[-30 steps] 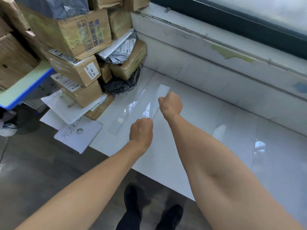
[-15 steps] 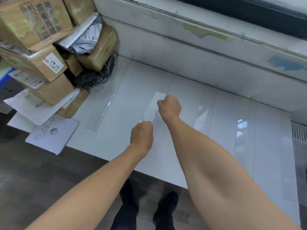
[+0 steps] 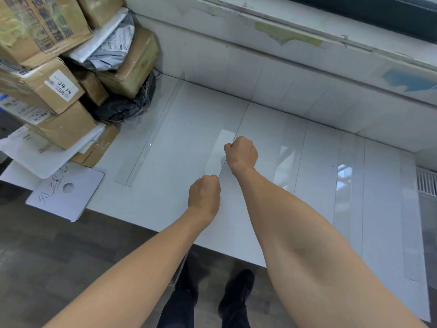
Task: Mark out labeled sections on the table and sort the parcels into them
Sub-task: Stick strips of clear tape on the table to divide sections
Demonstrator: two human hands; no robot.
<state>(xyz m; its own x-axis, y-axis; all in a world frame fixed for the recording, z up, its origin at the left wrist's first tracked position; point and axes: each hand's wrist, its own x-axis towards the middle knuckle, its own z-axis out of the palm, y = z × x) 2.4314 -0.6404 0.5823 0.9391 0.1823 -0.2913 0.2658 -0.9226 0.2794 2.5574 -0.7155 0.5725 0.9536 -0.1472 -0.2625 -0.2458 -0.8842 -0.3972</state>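
Glossy white table [image 3: 165, 209] under the window sill, wide-angle view. Compared to a second ago both fists had slid right, so the clear tape strip already stuck down [image 3: 146, 147] sat well left of the grip. My guess is the next divider was coming. Left hand [image 3: 204, 194] and right hand [image 3: 241, 152] were clenched on a stretch of see-through tape [image 3: 216, 152] just over the table. Brown cardboard parcels [image 3: 61, 91] were piled far left, unsorted. Tape ends were hidden inside the fists, and its edges were barely readable against the gloss.
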